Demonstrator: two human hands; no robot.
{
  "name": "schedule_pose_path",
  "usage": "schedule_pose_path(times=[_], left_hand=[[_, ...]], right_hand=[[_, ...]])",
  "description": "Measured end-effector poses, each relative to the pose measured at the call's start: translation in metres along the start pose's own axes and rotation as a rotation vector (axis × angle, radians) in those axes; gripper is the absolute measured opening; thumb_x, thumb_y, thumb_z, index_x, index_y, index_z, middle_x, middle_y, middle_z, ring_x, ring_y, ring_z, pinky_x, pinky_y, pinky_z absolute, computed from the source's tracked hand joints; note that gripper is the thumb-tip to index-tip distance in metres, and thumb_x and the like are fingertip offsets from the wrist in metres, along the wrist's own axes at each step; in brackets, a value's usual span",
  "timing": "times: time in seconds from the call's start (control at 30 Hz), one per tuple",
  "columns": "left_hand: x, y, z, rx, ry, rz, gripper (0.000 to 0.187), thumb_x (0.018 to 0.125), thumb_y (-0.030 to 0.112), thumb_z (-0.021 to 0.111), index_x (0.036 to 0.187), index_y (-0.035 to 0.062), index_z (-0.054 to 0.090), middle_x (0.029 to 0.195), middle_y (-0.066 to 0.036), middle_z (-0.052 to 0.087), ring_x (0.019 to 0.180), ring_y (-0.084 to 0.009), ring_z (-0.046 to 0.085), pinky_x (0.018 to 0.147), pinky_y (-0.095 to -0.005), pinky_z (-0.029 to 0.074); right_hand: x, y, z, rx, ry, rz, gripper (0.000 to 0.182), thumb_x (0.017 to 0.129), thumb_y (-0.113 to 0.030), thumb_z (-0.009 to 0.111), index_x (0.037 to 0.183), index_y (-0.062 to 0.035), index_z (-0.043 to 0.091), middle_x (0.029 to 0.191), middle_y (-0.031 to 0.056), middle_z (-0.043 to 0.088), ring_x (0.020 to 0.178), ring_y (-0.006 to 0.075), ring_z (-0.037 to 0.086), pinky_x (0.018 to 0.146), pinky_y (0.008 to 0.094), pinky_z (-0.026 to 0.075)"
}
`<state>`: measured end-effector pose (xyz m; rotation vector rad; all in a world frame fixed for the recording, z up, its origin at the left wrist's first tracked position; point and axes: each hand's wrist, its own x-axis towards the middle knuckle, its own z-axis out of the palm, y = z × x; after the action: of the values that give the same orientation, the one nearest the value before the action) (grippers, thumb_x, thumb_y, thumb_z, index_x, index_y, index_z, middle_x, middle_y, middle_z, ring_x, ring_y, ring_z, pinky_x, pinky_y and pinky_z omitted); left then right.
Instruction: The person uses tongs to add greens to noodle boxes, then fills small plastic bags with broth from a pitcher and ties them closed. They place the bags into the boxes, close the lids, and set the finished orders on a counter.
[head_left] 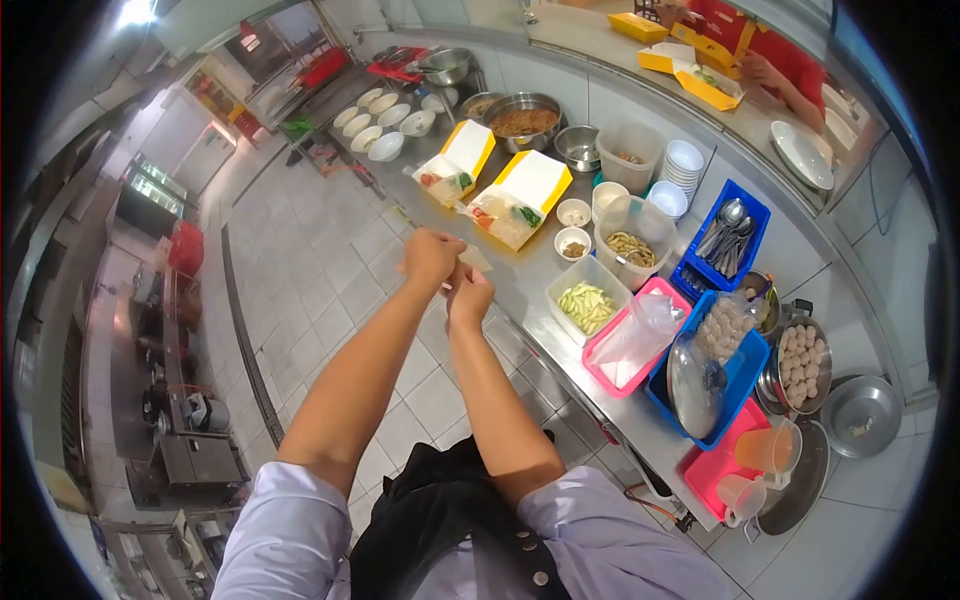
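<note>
My left hand (432, 257) and my right hand (468, 297) meet in front of the counter's edge, fingers closed and pinched together. A small pale, translucent piece (476, 259), thin like plastic film, sticks out from between them; I cannot tell its exact kind. Just beyond my hands, an open yellow-and-white food box (543, 183) holds noodles and bagged garnishes. Another open food box (465, 150), similarly filled, stands behind it to the left. Two small white bowls, one a bowl of brown condiment (573, 243), sit right of the nearer box.
Along the steel counter are a tub of cut green vegetables (588, 305), a pink basket (640, 335), a blue cutlery tray (735, 235), a pan of meatballs (803, 362) and several white bowls (386, 147). A person in red handles food boxes (705, 85) on the upper ledge.
</note>
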<state>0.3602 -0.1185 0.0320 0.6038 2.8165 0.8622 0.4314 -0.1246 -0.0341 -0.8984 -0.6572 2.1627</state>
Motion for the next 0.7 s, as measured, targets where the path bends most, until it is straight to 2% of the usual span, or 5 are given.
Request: schedule_pose_path(times=[0.03,0.1,0.2,0.5,0.7], left_hand=[[0.003,-0.004,0.009,-0.095,-0.059,-0.065,0.019,0.08,0.022,0.086,0.088,0.0046,0.084,0.079,-0.01,0.079,0.071,-0.0207,0.076,0.067,-0.0384,0.058],[0.009,-0.01,0.023,-0.127,-0.087,-0.053,0.018,0.079,0.02,0.086,0.087,0.0037,0.084,0.078,-0.01,0.079,0.071,-0.0199,0.076,0.066,-0.0363,0.058],[0.015,-0.014,0.042,-0.157,-0.114,-0.042,0.018,0.076,0.021,0.087,0.084,0.0047,0.083,0.079,-0.011,0.079,0.073,-0.0234,0.076,0.069,-0.0367,0.058],[0.038,-0.014,0.101,0.129,-0.139,0.112,0.019,0.083,0.03,0.079,0.083,0.0115,0.083,0.083,-0.013,0.08,0.081,-0.0295,0.078,0.075,-0.0422,0.058],[0.046,-0.01,0.114,0.133,-0.258,0.058,0.021,0.082,0.03,0.08,0.09,0.0114,0.086,0.086,-0.01,0.081,0.088,-0.0286,0.078,0.086,-0.0438,0.057]], right_hand=[[0.003,0.003,-0.008,0.003,0.005,0.002,0.025,0.103,-0.022,0.071,0.105,0.0018,0.075,0.092,0.0047,0.076,0.083,0.016,0.07,0.072,0.0334,0.054],[0.007,0.004,-0.021,-0.534,0.075,-0.561,0.023,0.102,-0.02,0.07,0.099,0.0024,0.075,0.087,0.0094,0.076,0.072,0.0234,0.069,0.07,0.0407,0.054],[0.009,-0.001,-0.032,-0.846,0.157,-0.729,0.017,0.098,-0.016,0.071,0.095,0.0003,0.075,0.086,0.014,0.073,0.074,0.0329,0.069,0.073,0.0461,0.055],[0.039,-0.011,-0.062,-1.168,0.268,-0.846,0.011,0.084,-0.01,0.077,0.094,-0.0082,0.079,0.122,0.0087,0.069,0.113,0.0332,0.059,0.095,0.0443,0.047],[0.088,0.027,-0.077,-1.194,0.32,-0.924,0.018,0.083,-0.009,0.078,0.101,-0.0098,0.079,0.127,0.0039,0.071,0.119,0.0307,0.058,0.103,0.0448,0.04]])
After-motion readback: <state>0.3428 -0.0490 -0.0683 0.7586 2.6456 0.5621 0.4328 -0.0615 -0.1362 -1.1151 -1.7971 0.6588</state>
